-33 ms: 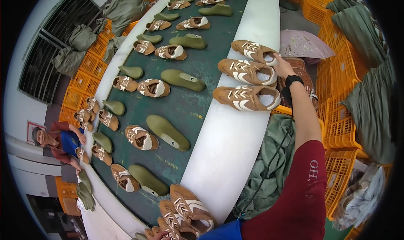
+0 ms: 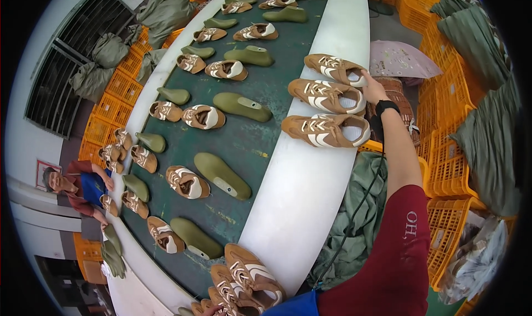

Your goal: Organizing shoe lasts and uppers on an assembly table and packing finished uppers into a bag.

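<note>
Right hand point(image 2: 377, 88) pinches the heel of the brown shoe point(image 2: 334, 68), topmost of 3, right of upper centre! Looks light, soft-sided; the heel should grip best. Left hand point(image 2: 212, 310), bottom edge, mostly hidden: can't tell its hold.

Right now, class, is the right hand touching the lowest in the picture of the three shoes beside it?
Apart. The head view shows a clear gap between the right hand and that lowest shoe.
</note>
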The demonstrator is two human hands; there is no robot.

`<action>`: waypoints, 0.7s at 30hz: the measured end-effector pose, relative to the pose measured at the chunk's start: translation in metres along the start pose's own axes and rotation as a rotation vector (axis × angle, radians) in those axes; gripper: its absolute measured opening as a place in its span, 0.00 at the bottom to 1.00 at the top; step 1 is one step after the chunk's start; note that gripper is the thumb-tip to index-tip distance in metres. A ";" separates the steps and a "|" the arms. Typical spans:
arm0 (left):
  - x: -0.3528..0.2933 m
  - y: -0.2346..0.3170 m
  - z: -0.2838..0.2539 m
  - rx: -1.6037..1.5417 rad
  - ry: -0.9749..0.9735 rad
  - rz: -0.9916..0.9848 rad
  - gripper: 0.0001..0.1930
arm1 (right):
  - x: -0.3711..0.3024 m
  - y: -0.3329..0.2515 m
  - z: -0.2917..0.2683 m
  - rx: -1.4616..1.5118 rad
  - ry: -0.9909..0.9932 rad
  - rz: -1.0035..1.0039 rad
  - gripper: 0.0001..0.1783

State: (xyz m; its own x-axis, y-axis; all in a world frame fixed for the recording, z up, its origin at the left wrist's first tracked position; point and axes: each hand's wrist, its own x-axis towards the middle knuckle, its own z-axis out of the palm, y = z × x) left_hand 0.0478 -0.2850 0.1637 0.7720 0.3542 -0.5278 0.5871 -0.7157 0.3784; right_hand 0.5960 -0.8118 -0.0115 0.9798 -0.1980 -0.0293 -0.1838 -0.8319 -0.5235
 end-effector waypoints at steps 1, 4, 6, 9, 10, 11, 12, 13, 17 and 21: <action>-0.001 0.001 -0.001 0.001 0.006 -0.001 0.13 | 0.001 0.000 0.003 0.010 0.021 -0.016 0.33; -0.005 -0.002 -0.001 0.104 0.010 -0.020 0.13 | -0.012 -0.010 0.002 0.050 0.176 0.197 0.29; -0.007 -0.007 0.001 0.048 -0.010 -0.038 0.13 | -0.032 -0.023 -0.003 0.069 0.217 -0.093 0.25; -0.008 -0.013 0.002 0.020 -0.024 -0.020 0.13 | -0.068 -0.040 -0.006 -0.098 0.061 -0.525 0.17; -0.007 -0.012 0.002 -0.019 -0.040 -0.064 0.13 | -0.077 -0.044 -0.007 -0.300 0.041 -0.536 0.18; -0.007 -0.011 0.002 -0.054 -0.057 -0.106 0.13 | -0.082 -0.048 -0.007 -0.335 0.004 -0.463 0.18; -0.006 -0.007 0.001 -0.065 -0.047 -0.095 0.12 | -0.085 -0.050 -0.007 -0.400 0.045 -0.317 0.18; -0.006 -0.004 0.000 -0.067 -0.048 -0.088 0.12 | -0.085 -0.052 -0.008 -0.451 0.043 -0.161 0.18; -0.014 0.011 -0.006 0.176 0.023 0.023 0.12 | -0.071 -0.053 -0.023 -0.408 -0.110 -0.102 0.16; -0.016 0.010 -0.007 -0.043 -0.014 -0.034 0.13 | -0.044 -0.053 -0.034 -0.482 -0.062 -0.162 0.11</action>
State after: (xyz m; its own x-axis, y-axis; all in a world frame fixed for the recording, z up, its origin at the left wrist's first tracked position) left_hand 0.0430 -0.2931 0.1815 0.7483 0.3693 -0.5511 0.6230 -0.6768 0.3923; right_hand 0.5600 -0.7764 0.0461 0.9989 -0.0275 -0.0386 -0.0303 -0.9968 -0.0734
